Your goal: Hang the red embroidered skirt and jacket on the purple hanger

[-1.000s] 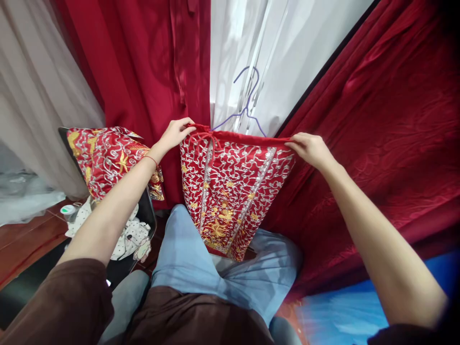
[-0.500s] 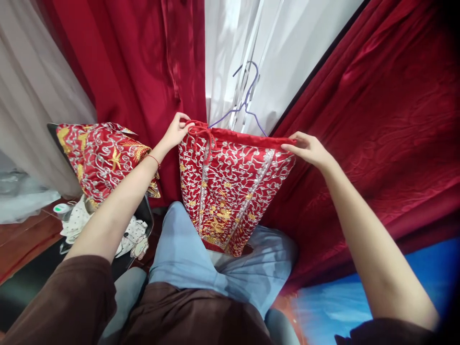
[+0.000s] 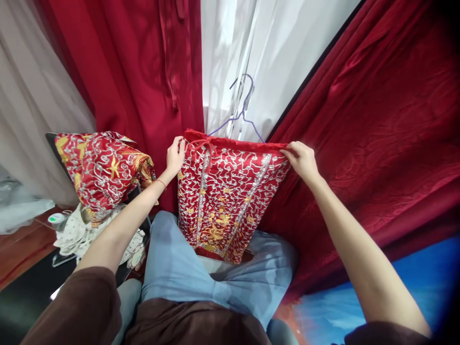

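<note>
A red embroidered skirt [image 3: 230,191] with silver scrollwork and gold motifs hangs upright in front of my knees. Its plain red waistband [image 3: 237,145] is stretched between my hands, and a red drawstring is tied near the left end. A purple hanger [image 3: 243,112] rises from behind the waistband, its lower part hidden inside the skirt. My left hand [image 3: 175,157] is closed on the skirt's left edge just under the waistband; its fingertips are partly hidden. At the opposite corner, my right hand [image 3: 302,160] pinches the waistband between thumb and fingers.
To the left, a matching red embroidered garment [image 3: 104,167] drapes over a black chair [image 3: 34,275]. Spotted white cloth [image 3: 77,235] and a white-lidded container [image 3: 57,219] are there too. Red curtains [image 3: 366,129] and a white curtain [image 3: 224,52] hang ahead. Blue material [image 3: 345,306] lies lower right.
My left hand has slid from the waistband's top corner to slightly lower on the skirt's edge. My right hand has shifted slightly inward. The whole scene sits a little lower in view.
</note>
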Tool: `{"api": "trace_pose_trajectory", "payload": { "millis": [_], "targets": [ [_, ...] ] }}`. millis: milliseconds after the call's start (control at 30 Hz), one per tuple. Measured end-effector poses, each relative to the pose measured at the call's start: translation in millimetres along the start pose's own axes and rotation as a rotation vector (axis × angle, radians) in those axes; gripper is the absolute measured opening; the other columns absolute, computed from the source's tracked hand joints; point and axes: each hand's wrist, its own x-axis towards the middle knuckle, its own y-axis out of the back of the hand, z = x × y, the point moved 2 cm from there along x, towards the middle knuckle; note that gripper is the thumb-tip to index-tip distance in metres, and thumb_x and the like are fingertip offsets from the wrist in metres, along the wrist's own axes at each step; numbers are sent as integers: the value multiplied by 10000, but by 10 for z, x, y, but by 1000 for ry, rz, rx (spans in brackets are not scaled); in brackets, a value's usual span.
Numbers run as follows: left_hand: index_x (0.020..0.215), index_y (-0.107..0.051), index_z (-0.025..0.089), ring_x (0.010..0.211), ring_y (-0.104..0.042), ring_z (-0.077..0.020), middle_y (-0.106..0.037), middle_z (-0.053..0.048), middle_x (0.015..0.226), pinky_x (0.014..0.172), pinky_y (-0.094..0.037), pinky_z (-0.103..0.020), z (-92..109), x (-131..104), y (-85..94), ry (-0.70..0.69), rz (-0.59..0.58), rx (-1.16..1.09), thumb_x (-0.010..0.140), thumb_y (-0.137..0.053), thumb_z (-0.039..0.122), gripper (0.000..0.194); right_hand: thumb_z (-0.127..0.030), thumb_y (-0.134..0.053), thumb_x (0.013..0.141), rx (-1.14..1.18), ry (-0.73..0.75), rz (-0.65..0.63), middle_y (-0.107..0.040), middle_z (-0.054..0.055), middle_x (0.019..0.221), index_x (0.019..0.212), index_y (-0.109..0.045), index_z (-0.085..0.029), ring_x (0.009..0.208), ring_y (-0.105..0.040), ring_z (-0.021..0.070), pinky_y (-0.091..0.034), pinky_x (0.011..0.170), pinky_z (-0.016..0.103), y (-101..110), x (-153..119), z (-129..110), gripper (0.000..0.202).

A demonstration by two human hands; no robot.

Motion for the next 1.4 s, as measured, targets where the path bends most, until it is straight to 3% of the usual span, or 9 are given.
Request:
{"api": "trace_pose_trajectory", "payload": {
  "millis": [267,467,600,700,833,933,1067,1267,1400],
  "targets": [
    [987,-630,183,789,-592,-178,-660,-51,904,777,-451,-301,82,193,239,-117,-169,65,908,-554,571,403,-305,-497,939,-266,-21,-11,-600,80,812,868,-633,-209,761,-534,230,-391,702,343,-186,47,-150,181],
    [721,-556,192,632,-503,-129,-489,23,648,671,-439,-261,59,326,123,104,-154,-332,857,-595,631,461,-546,-616,859,354,-277,110,-642,32,834,1154,-592,-230,791,-605,217,-481,720,341,-214,-94,-73,433],
    [652,-514,181,529,-428,-81,-463,41,607,535,-387,-209,-11,405,59,272,-160,-561,796,-700,583,466,-646,-710,732,815,-487,-59,-701,21,893,1030,-644,-229,848,-666,216,-529,784,354,-374,-291,10,517],
    [649,-517,174,510,-448,-68,-472,51,585,525,-411,-191,-79,420,44,374,-119,-589,787,-742,503,421,-617,-806,618,982,-613,-56,-727,-2,886,958,-649,-228,805,-684,194,-549,801,351,-523,-396,98,540],
    [788,-588,179,668,-610,-102,-617,23,725,693,-521,-228,-230,150,20,440,-21,-611,764,-769,460,336,-615,-833,563,1031,-741,-35,-749,9,858,915,-651,-221,786,-709,206,-575,813,379,-793,-609,155,558],
    [949,-630,176,835,-669,-148,-705,-33,930,826,-534,-283,-399,-302,-5,481,-103,-582,674,-844,385,407,-578,-853,548,1067,-828,-66,-766,40,921,933,-673,-207,856,-725,229,-577,859,401,-1030,-972,48,564],
    [869,-667,151,735,-641,-141,-704,-35,826,736,-512,-253,-602,-770,-5,562,-95,-495,755,-763,400,290,-530,-867,537,1004,-984,19,-773,70,932,885,-703,-181,876,-725,257,-572,884,417,-1274,-1540,-163,519],
    [776,-634,165,660,-603,-112,-669,-2,732,654,-488,-216,-656,-713,-4,574,72,-524,816,-690,431,274,-524,-846,570,903,-1052,116,-773,92,968,868,-715,-175,939,-714,292,-563,898,421,-1452,-1885,-233,477],
    [913,-682,173,765,-670,-153,-733,-46,877,752,-540,-266,-799,-1069,34,737,-23,-516,719,-783,413,325,-537,-828,568,963,-1109,70,-775,87,980,890,-725,-175,967,-712,296,-560,897,422,-1686,-2169,-320,495]
  ]
}}
